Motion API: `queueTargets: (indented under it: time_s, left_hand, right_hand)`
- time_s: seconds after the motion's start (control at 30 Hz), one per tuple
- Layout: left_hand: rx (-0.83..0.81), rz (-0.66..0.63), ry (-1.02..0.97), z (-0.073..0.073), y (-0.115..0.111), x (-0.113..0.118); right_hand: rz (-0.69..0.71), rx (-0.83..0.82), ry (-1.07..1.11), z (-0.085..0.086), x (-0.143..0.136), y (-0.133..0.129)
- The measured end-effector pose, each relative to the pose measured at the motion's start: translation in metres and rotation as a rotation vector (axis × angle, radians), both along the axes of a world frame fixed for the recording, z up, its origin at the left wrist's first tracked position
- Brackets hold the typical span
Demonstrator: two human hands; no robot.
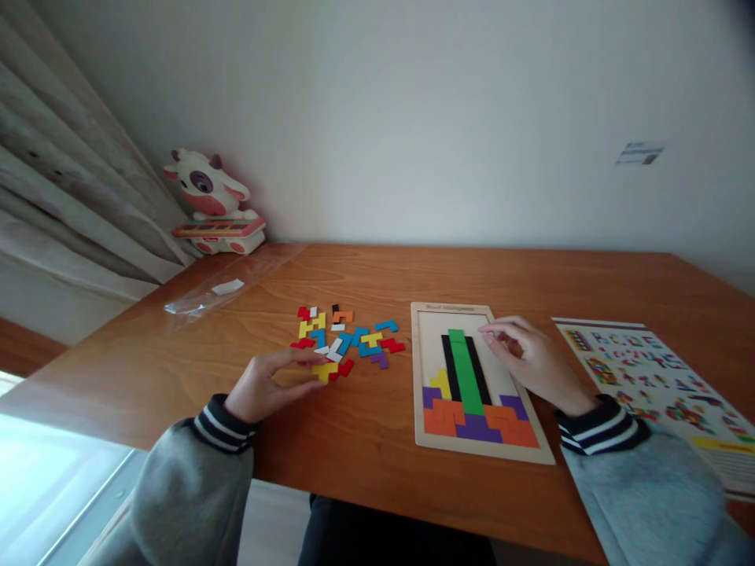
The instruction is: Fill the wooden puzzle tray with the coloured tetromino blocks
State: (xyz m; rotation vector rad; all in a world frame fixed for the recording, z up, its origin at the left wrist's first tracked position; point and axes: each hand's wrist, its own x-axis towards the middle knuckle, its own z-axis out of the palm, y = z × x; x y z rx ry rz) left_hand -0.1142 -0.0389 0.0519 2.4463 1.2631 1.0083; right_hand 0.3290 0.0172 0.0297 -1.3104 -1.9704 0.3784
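Two hands at a table [359, 267] with flat, coloured pieces and a shallow board. The left hand [265, 385] lies at the near edge of the loose pieces [370, 351], its thumb and forefinger parted in a narrow C about a yellow piece [324, 369]; whether the tips bear on it or merely frame it cannot be told. The yellow piece is on the near-left side of the heap, close to red and white ones. The right hand [531, 358] is above the right rim of the board [416, 369], its fingers loosely bent and slightly apart, with no piece visible in them. Within the board are green [469, 377], black, orange, purple and yellow shapes; a printed sheet [649, 369] lies to the right. The yellow piece is probably light, stiff and hardly fragile; its smooth face may slide on the wood. Being thin, it offers little height to pinch: the best hold is likely at two opposite edges, between thumb and forefinger.
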Motion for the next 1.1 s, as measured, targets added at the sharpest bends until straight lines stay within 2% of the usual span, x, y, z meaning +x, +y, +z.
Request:
queueTargets:
  time_s: [0.13, 0.27, 0.33, 0.4, 0.47, 0.57, 0.77, 0.93, 1.1]
  left_hand:
    - [0.161, -0.115, -0.077, 0.009, 0.024, 0.082]
    - [0.257, -0.246, -0.197, 0.004, 0.039, 0.162]
    - [0.280, -0.301, -0.226, -0.002, 0.043, 0.187]
    - [0.302, -0.333, -0.236, -0.008, 0.046, 0.201]
    - [0.334, -0.332, -0.216, -0.011, 0.048, 0.204]
    - [0.385, -0.312, -0.128, -0.014, 0.052, 0.194]
    - [0.353, -0.461, 0.050, -0.017, 0.054, 0.156]
    - [0.280, -0.538, 0.130, -0.017, 0.052, 0.147]
    - [0.269, -0.575, 0.144, -0.019, 0.049, 0.152]
  right_hand:
    - [0.075, -0.251, 0.223, 0.009, -0.011, -0.008]
    - [0.197, -0.441, 0.350, 0.016, -0.023, -0.016]
    - [0.228, -0.482, 0.378, 0.016, -0.029, -0.018]
    - [0.240, -0.493, 0.404, 0.016, -0.031, -0.019]
    - [0.243, -0.491, 0.420, 0.016, -0.030, -0.017]
    - [0.206, -0.481, 0.435, 0.016, -0.018, -0.011]
    - [0.062, -0.430, 0.447, 0.015, 0.021, 0.002]
    - [0.154, -0.509, 0.203, 0.020, 0.033, 0.001]
    - [0.192, -0.612, 0.175, 0.014, 0.031, -0.001]
